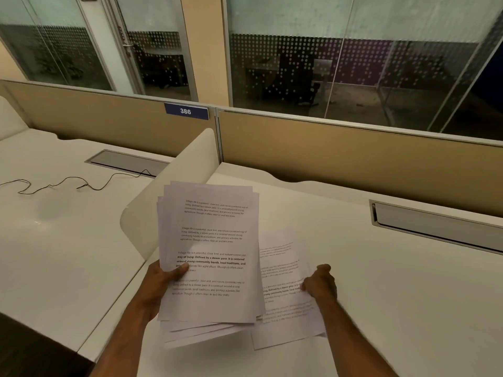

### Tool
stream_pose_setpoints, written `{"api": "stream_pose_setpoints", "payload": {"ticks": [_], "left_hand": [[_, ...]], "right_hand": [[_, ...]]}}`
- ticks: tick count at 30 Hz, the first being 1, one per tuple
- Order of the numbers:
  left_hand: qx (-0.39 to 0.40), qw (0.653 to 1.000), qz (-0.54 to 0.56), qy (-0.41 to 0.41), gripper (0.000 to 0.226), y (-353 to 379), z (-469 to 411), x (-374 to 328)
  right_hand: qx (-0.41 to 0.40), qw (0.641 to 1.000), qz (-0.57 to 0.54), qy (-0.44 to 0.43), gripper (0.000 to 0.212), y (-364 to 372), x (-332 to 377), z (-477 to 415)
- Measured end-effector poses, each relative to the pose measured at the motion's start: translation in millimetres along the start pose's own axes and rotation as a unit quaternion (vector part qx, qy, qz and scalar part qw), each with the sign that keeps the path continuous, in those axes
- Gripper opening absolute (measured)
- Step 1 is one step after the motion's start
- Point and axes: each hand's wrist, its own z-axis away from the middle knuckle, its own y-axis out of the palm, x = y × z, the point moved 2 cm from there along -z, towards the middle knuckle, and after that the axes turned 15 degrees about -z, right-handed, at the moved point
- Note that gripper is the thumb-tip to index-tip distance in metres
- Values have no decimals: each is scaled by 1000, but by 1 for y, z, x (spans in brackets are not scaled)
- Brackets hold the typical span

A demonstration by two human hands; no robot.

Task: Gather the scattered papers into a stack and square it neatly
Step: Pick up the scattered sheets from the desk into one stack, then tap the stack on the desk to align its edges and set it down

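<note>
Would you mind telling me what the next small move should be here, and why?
Probably lift the loose sheet under the right hand onto the bundle in the left hand; it seems the last paper on the desk, and the bundle's edges remain uneven.

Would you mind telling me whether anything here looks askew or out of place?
Yes. The stack in the left hand is fanned, its lower edges splayed rather than flush. One loose sheet lies apart under the right hand, tilted against the stack.
</note>
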Motion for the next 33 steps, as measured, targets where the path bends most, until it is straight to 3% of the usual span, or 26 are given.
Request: {"api": "stream_pose_setpoints", "payload": {"ticks": [3, 7, 14, 19, 23, 26, 31, 33], "left_hand": [[5, 1000, 2, 3, 94, 2, 0, 0], [22, 1000, 8, 4, 92, 14, 0, -3], [53, 998, -6, 18, 80, 72, 1, -19], [86, 996, -5, 30, 88, 131, 11, -32], [98, 995, -6, 36, 70, 188, 30, -38], [89, 995, 24, 25, 57, 223, 46, -38], [88, 995, 51, 0, 78, 268, 66, -24], [95, 994, 57, -6, 62, 280, 70, -17]], "right_hand": [[62, 991, -118, -13, 66, -19, -13, -14], [70, 939, -330, -68, 28, -84, -10, 9], [82, 879, -447, -143, 24, -197, -13, 67], [169, 855, -468, -149, 32, -185, -10, 93], [185, 858, -457, -147, 68, -165, -22, 91], [189, 861, -447, -153, 57, -167, -36, 83], [200, 883, -382, -188, 43, -189, -59, 78], [192, 892, -358, -198, 43, -198, -69, 76]]}}
